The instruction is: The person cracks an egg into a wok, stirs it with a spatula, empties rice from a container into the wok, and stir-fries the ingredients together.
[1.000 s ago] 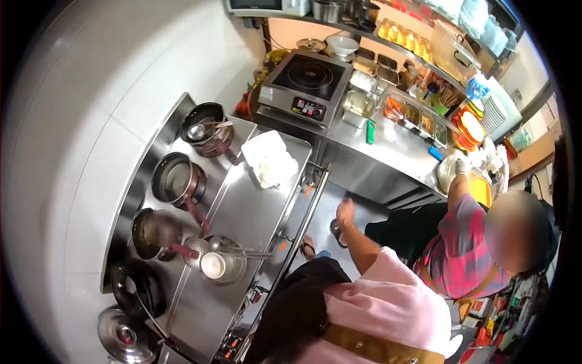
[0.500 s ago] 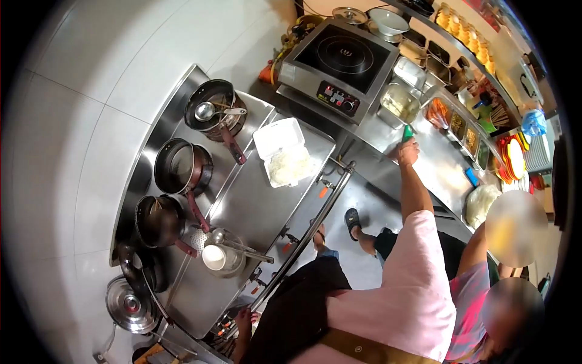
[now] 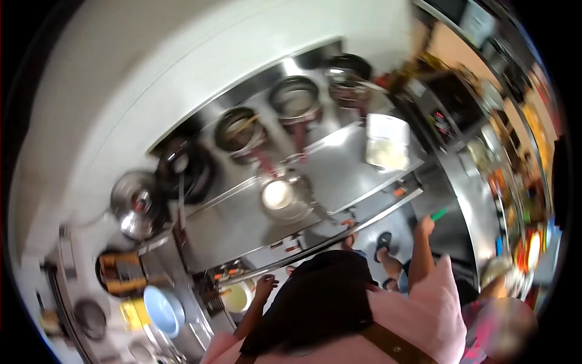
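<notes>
My right hand is closed around a green-handled utensil, held over the aisle beside the steel counter. Its working end is too blurred to make out. My left hand hangs near the stove's front rail, fingers loosely apart and holding nothing. An open white foam box with white food in its lower half sits on the right of the steel stove top. A clear jug-like container with a white cup in it stands near the stove's front edge.
Several dark pans with reddish handles, including one pan, line the back. A steel lid lies left. A blue basin is at lower left. An induction cooker stands right. Beside me is another person in a patterned sleeve.
My view has swung left toward the stove. My right hand has drawn back from the food container on the right counter with the green-handled utensil. My left hand is now more visible.
</notes>
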Tool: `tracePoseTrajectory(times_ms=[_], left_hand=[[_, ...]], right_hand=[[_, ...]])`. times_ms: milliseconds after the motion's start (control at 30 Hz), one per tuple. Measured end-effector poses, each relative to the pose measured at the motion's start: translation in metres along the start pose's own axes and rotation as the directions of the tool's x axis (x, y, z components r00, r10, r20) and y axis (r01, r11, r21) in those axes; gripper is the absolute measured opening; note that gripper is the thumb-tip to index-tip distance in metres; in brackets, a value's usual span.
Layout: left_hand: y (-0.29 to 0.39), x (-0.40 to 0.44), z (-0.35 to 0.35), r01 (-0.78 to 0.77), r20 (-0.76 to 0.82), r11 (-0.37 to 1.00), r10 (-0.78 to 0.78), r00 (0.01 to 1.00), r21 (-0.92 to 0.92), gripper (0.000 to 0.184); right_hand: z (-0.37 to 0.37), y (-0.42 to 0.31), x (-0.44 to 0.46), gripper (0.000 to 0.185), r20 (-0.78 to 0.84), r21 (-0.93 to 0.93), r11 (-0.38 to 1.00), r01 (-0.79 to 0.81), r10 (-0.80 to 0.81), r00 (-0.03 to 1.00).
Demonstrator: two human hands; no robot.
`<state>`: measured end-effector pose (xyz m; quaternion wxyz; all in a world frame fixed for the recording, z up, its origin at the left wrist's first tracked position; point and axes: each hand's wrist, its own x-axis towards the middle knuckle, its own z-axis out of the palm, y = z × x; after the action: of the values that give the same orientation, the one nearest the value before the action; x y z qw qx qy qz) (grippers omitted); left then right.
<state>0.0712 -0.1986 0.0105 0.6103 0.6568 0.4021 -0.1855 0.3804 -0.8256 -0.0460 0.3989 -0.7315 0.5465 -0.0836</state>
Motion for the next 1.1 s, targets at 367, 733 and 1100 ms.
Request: tracePoseTrajectory(times_ms=[367, 733, 1100], left_hand=[[-0.22, -0.066, -0.121, 0.075, -0.245, 0.996, -0.063, 0.967, 0.04, 0.034], [-0.246, -0.043, -0.127, 0.028, -0.306, 0.991, -0.067, 0.95, -0.129, 0.025], [-0.184, -0.041, -0.136, 0.134, -0.393, 0.959, -0.027, 0.919, 0.248, 0.028]], right_hand=[[0.017, -0.078, -0.411, 0.056, 0.18, 0.502, 0.502, 0.704, -0.857, 0.482], [0.097, -0.105, -0.569, 0.041, 0.604, 0.609, 0.516, 0.603, -0.794, 0.07], [0.216, -0.108, -0.622, 0.035, 0.791, 0.518, 0.674, 0.527, -0.612, 0.005]])
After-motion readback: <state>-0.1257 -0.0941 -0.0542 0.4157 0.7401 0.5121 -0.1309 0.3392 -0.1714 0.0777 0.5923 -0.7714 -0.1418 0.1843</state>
